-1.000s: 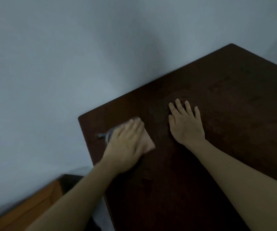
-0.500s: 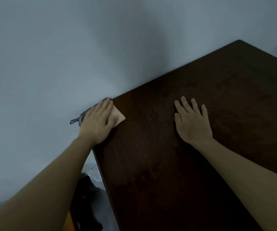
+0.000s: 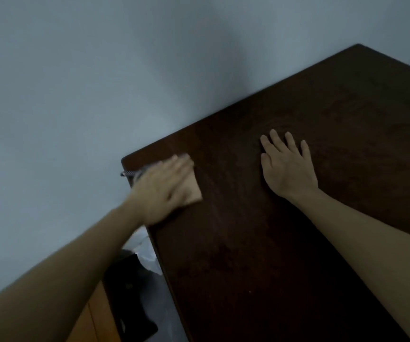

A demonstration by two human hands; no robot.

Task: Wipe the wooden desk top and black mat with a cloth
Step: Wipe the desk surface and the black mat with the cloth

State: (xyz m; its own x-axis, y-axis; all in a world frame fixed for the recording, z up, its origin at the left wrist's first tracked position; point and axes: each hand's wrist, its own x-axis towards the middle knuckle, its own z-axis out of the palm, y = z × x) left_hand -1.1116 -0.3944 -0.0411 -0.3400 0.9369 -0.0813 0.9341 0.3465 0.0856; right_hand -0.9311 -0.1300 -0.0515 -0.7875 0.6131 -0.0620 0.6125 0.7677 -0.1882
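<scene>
Lower left of frame: dark object (image 3: 130, 299) and something pale below the desk edge, too dim to identify. Left of centre: left hand (image 3: 160, 191) is flat, fingers straight, pressing the cloth (image 3: 193, 191) onto the wooden desk top (image 3: 260, 255) near its left corner; hand is motion-blurred, so likely mid-stroke. Cloth's patterned edge pokes past the desk edge. Right of centre: right hand (image 3: 287, 166) lies flat, fingers spread, holding nothing, bracing on the wood. Step: wiping the corner area. Black mat not in view. Next move, I'd say: sweep toward centre and right, shifting the bracing hand off unwiped wood.
</scene>
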